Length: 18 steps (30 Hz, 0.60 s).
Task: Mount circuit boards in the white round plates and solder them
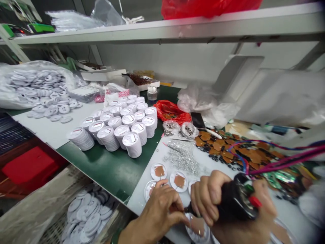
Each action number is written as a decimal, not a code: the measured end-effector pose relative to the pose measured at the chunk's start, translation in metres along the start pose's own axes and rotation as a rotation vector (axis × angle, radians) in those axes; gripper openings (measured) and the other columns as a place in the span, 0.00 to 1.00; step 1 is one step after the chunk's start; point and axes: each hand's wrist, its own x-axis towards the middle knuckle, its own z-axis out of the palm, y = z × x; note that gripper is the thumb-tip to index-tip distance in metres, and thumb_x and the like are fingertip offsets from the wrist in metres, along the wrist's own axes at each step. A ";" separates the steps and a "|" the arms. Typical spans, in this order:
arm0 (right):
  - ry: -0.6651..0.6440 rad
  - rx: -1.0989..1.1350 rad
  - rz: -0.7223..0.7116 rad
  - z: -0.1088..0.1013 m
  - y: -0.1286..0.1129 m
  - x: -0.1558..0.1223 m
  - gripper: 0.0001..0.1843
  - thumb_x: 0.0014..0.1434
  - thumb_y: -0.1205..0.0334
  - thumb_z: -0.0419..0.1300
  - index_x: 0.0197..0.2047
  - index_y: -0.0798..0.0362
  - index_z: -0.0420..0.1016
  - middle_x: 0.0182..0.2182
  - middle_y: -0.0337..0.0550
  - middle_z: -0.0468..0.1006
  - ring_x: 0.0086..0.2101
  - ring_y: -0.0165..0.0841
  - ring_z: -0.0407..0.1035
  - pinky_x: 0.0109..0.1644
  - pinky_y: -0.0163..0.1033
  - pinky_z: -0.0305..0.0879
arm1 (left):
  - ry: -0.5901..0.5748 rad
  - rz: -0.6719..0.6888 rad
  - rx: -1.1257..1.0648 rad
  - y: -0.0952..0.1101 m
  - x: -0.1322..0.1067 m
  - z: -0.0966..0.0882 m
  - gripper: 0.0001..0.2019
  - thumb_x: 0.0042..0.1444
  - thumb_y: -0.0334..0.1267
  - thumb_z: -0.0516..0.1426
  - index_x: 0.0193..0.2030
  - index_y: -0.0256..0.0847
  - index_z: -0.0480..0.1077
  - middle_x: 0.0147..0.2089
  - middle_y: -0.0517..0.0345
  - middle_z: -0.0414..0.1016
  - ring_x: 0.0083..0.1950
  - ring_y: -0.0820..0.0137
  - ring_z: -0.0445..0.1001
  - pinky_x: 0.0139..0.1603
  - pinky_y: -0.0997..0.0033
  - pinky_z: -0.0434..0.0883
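Note:
My right hand (208,195) is wrapped around a black electric screwdriver (235,201) with a red button, its bit end pointing left. Beneath the tip lies a white round plastic disc (207,235) with a brown circuit board (197,225) on it. My left hand (159,208) is closed, thumb and forefinger pinched by the bit at the disc's edge; what they grip is hidden. More white discs with brown boards, such as one disc (178,181), lie just beyond my hands. A pile of small silver screws (184,157) is on the white board behind them.
Stacks of white discs (132,144) stand on the green tabletop (101,173). Brown boards (236,149) and black rings are heaped at right, with pink and blue wires (286,159) crossing above. A shelf (152,32) spans overhead. Loose discs (86,217) fill a crate below left.

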 end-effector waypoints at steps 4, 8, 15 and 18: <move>-0.002 0.008 0.017 -0.009 0.001 0.003 0.37 0.62 0.27 0.47 0.28 0.50 0.79 0.17 0.39 0.69 0.19 0.32 0.62 0.25 0.39 0.62 | -0.007 0.007 0.016 -0.003 0.004 0.004 0.18 0.48 0.41 0.74 0.29 0.40 0.69 0.27 0.68 0.77 0.30 0.73 0.74 0.62 0.52 0.62; 0.040 -0.040 0.043 -0.015 0.001 0.006 0.36 0.60 0.25 0.48 0.27 0.48 0.77 0.16 0.40 0.67 0.18 0.34 0.61 0.24 0.42 0.63 | -0.001 0.032 0.051 -0.009 0.006 0.009 0.15 0.54 0.40 0.72 0.29 0.41 0.69 0.27 0.69 0.75 0.31 0.72 0.74 0.64 0.52 0.61; 0.082 -0.120 0.077 -0.022 -0.012 0.008 0.28 0.54 0.26 0.58 0.25 0.43 0.73 0.15 0.43 0.70 0.17 0.41 0.62 0.23 0.50 0.64 | 0.018 0.069 0.038 -0.014 0.009 0.010 0.14 0.56 0.37 0.70 0.30 0.41 0.69 0.28 0.69 0.74 0.32 0.73 0.73 0.66 0.53 0.60; 0.075 -0.118 0.128 -0.027 -0.012 0.007 0.26 0.54 0.29 0.61 0.24 0.42 0.72 0.16 0.45 0.71 0.18 0.43 0.65 0.23 0.51 0.65 | -0.002 0.053 0.008 -0.013 0.011 0.008 0.14 0.55 0.35 0.71 0.29 0.40 0.69 0.27 0.69 0.75 0.32 0.74 0.73 0.65 0.54 0.60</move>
